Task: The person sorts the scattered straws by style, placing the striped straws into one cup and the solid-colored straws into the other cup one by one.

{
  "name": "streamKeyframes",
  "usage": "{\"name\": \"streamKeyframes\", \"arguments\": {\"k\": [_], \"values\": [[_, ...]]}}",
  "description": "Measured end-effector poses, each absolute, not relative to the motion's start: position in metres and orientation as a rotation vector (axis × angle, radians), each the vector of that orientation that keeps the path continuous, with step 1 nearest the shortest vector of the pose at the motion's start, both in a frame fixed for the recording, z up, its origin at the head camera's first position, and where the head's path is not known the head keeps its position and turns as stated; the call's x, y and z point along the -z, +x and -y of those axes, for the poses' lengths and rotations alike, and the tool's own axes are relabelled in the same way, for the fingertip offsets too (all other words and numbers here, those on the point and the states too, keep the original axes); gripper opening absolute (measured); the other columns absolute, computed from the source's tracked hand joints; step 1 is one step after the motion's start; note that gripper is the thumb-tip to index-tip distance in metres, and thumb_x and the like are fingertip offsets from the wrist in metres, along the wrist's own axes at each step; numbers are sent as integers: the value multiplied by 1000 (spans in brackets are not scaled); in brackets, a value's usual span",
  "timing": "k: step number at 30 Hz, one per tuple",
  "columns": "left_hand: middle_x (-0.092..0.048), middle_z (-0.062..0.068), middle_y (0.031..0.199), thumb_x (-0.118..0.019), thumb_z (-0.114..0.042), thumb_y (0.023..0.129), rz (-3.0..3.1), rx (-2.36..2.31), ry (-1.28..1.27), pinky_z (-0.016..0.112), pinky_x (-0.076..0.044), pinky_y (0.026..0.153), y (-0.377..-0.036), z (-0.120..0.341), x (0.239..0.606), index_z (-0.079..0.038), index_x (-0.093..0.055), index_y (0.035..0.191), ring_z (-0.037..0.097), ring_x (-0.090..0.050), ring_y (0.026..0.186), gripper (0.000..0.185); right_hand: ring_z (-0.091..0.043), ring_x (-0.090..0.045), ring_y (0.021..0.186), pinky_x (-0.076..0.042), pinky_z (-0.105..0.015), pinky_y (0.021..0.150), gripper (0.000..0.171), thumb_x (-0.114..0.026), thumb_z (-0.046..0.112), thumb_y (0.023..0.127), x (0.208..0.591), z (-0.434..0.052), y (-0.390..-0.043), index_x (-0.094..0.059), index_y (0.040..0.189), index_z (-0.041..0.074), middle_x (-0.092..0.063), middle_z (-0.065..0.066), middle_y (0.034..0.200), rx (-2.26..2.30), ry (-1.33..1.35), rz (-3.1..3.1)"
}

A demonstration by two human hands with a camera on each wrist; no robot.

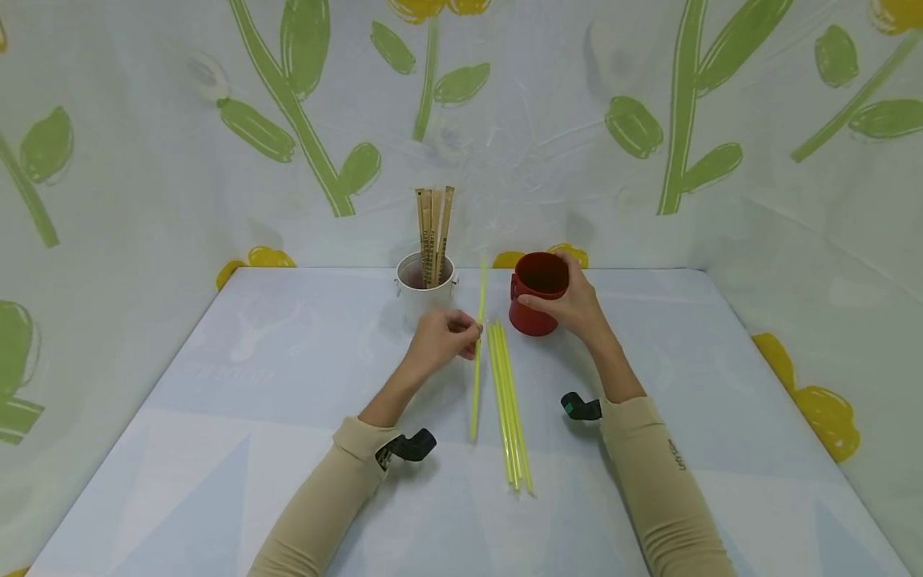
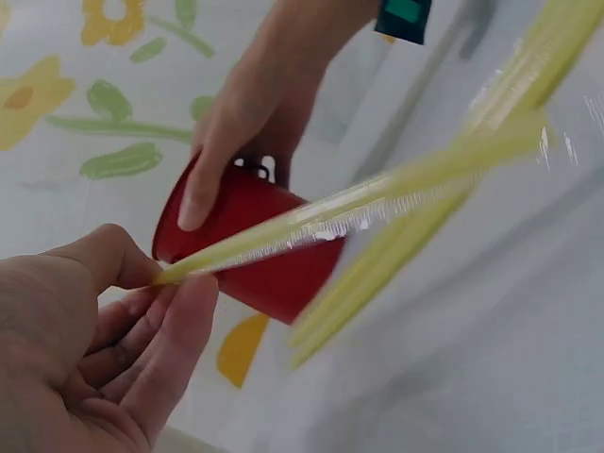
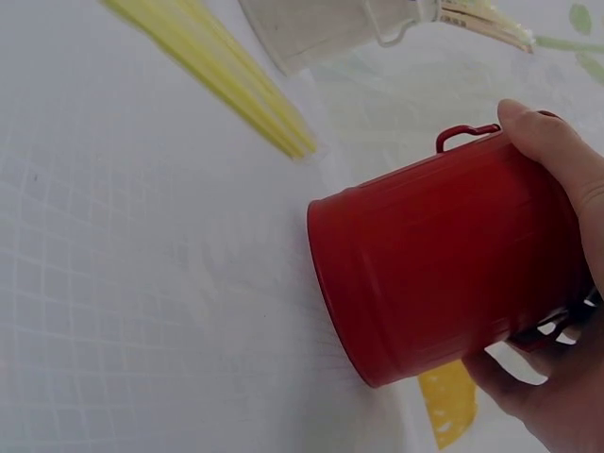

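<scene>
At the table [image 1: 288, 385], the left hand [image 1: 441, 340] holds one yellow straw [image 1: 476, 393], the right hand [image 1: 579, 306] one red bucket [image 1: 532, 318].

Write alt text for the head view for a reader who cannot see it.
A person's left hand pinches a slim yellow stick while the right hand grips a red bucket. More yellow sticks lie nearby on the pale table, and a white bucket holding slim tan sticks stands behind the left hand.

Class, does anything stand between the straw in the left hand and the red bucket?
Nothing upright visibly blocks the held straw from the red bucket; only the far ends of the loose straws lie between, on the table.
</scene>
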State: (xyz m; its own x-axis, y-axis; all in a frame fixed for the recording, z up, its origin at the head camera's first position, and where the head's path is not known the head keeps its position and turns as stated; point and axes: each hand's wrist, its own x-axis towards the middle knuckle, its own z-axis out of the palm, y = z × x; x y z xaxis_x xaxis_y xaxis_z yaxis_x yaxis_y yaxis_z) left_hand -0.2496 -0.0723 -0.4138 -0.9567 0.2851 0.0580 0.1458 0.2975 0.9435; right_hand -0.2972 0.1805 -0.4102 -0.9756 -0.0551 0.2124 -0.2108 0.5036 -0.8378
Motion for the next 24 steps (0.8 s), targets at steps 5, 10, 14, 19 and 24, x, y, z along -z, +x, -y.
{"name": "streamKeyframes", "arguments": {"k": [5, 10, 14, 19, 24], "values": [[-71, 20, 87, -64, -6, 90, -2372, -1881, 385, 35, -61, 64, -252, 73, 406, 6, -68, 98, 18, -71, 66, 15, -24, -42, 135, -50, -51, 100, 97, -85, 41, 74, 409, -181, -297, -27, 149, 20, -45, -4, 146, -1474, 234, 2582], [-66, 18, 97, -61, -1, 90, -2348, -1931, 382, 36, -61, 65, -253, 72, 402, 1, -60, 111, 16, -69, 71, 22, -24, -42, 134, -51, -51, 99, 96, -85, 40, 75, 411, -181, -296, -27, 149, 20, -45, -4, 146, -1470, 239, 2576], [-65, 18, 101, -63, -1, 90, -2379, -1939, 415, 35, -61, 64, -253, 67, 398, -1, -58, 116, 18, -68, 72, 27, -24, -43, 134, -51, -51, 99, 96, -85, 40, 75, 413, -181, -296, -27, 148, 19, -45, -4, 146, -1467, 240, 2573], [-63, 19, 99, -64, 0, 89, -2456, -1909, 540, 34, -61, 61, -254, 60, 391, 1, -59, 114, 25, -69, 78, 25, -24, -43, 133, -51, -51, 99, 95, -85, 40, 74, 412, -181, -296, -28, 148, 20, -46, -4, 145, -1459, 239, 2570], [-63, 17, 99, -65, -1, 89, -2519, -1865, 610, 30, -60, 60, -254, 55, 387, -2, -59, 116, 28, -70, 84, 28, -24, -43, 134, -51, -51, 99, 94, -85, 39, 75, 411, -181, -298, -29, 147, 19, -46, -4, 145, -1452, 254, 2566]]}}
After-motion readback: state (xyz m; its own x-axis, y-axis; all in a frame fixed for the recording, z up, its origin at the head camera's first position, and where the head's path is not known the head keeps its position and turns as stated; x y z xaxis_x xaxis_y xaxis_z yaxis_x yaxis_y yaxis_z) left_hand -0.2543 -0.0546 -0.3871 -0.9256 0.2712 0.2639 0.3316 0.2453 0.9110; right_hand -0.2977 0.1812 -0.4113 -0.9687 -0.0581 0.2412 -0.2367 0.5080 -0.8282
